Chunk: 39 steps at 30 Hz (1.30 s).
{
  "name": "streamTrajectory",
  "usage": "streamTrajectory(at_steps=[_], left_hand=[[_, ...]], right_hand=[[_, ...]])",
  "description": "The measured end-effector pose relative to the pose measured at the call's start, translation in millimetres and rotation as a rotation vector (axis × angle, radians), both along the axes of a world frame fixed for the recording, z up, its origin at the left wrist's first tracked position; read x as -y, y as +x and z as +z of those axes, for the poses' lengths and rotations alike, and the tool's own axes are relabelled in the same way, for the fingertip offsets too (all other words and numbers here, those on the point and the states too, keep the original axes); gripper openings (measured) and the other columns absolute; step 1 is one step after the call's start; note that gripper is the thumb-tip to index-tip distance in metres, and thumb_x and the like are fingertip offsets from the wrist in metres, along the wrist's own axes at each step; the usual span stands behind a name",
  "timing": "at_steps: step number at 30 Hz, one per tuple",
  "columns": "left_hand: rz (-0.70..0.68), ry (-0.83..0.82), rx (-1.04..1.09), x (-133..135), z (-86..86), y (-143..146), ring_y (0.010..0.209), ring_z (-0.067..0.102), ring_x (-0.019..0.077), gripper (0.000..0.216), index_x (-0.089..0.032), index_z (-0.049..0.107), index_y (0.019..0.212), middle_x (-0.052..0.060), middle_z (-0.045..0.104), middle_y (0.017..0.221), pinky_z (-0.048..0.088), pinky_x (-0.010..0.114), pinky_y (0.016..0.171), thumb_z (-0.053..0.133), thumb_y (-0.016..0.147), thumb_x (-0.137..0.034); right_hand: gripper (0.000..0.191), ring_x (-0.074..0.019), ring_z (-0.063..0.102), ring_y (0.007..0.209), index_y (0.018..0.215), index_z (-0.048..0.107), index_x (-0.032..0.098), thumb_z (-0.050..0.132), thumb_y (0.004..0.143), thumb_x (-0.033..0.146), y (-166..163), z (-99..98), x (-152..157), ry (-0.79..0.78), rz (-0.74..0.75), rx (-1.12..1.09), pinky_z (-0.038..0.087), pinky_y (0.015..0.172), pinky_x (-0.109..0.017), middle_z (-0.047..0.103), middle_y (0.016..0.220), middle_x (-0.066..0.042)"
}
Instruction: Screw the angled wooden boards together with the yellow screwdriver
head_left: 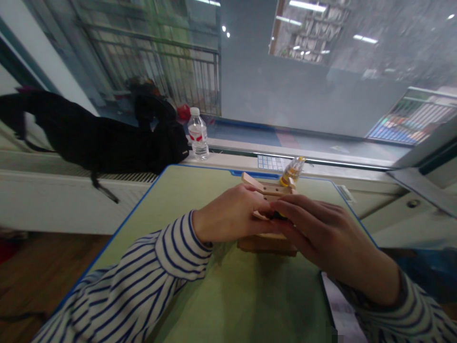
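A small wooden assembly point(267, 245) of light slats with round holes stands on the green tabletop, shaped like a toy chair. My left hand point(232, 212) is closed on it from the left, and the fingertips are partly hidden. From the right, my right hand point(328, 233) comes over the same assembly, its fingers closed together near its middle. A small dark piece point(279, 216) with a yellowish-green edge shows between the fingers of my right hand. Its kind cannot be made out. Both hands meet there and cover much of the wood.
The green table point(193, 200) has a blue edge. Behind it on the sill are a water bottle point(198, 136), a yellow-capped bottle point(293, 170) leaning over, and a black bag point(107, 143) at left. A dark-edged flat object point(341, 305) lies near my right forearm.
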<state>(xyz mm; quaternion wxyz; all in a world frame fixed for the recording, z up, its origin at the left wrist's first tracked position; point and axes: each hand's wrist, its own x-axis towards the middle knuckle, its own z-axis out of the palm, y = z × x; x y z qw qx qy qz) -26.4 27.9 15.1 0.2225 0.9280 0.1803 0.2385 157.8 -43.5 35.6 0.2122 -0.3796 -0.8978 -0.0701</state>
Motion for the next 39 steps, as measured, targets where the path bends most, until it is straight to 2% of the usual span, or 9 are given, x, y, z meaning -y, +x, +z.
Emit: streamTrajectory(at_steps=[6, 14, 29, 34, 39], left_hand=[[0.021, 0.000, 0.008, 0.3, 0.2, 0.2, 0.088, 0.062, 0.0157, 0.024, -0.018, 0.069, 0.084, 0.003, 0.069, 0.083, 0.043, 0.029, 0.088, 0.057, 0.084, -0.040], [0.004, 0.011, 0.016, -1.5, -1.7, -0.3, 0.093, 0.061, 0.0163, 0.020, -0.018, 0.068, 0.091, 0.004, 0.069, 0.091, 0.043, 0.030, 0.090, 0.057, 0.085, -0.033], [-0.047, -0.004, -0.035, -5.1, -1.8, -0.8, 0.083, 0.061, 0.0158, 0.028, -0.018, 0.068, 0.082, 0.003, 0.066, 0.075, 0.044, 0.028, 0.083, 0.050, 0.087, -0.040], [-0.056, 0.006, -0.047, -4.4, -2.1, -1.2, 0.083, 0.061, 0.0156, 0.026, -0.018, 0.068, 0.084, 0.003, 0.066, 0.073, 0.044, 0.029, 0.084, 0.051, 0.088, -0.037], [-0.009, 0.019, -0.038, -0.4, -1.0, -0.5, 0.085, 0.062, 0.0154, 0.024, -0.017, 0.068, 0.083, 0.003, 0.067, 0.077, 0.043, 0.028, 0.085, 0.053, 0.086, -0.037]], right_hand=[[0.033, -0.0206, 0.060, 0.102, 0.123, 0.049, 0.016, 0.047, 0.090, 0.023, 0.8, 0.9, 1.5, 0.027, -0.016, 0.031, 0.052, 0.085, -0.038, 0.059, 0.122, -0.010], [0.036, -0.0186, 0.057, 0.109, 0.125, 0.048, 0.014, 0.048, 0.089, 0.020, 1.8, 0.6, 2.8, 0.083, 0.020, 0.015, 0.050, 0.091, -0.034, 0.058, 0.125, -0.009], [0.029, -0.0200, 0.064, 0.093, 0.116, 0.052, 0.013, 0.050, 0.089, 0.021, 0.4, 0.5, 0.7, 0.135, 0.017, 0.035, 0.054, 0.078, -0.034, 0.064, 0.112, -0.011], [0.026, -0.0197, 0.063, 0.092, 0.114, 0.053, 0.014, 0.049, 0.090, 0.022, 0.0, -0.2, 0.8, 0.120, 0.004, 0.028, 0.054, 0.078, -0.034, 0.064, 0.111, -0.011], [0.028, -0.0202, 0.062, 0.097, 0.115, 0.054, 0.014, 0.051, 0.089, 0.022, 2.2, -1.3, 0.4, 0.095, 0.008, 0.018, 0.053, 0.082, -0.035, 0.063, 0.113, -0.011]])
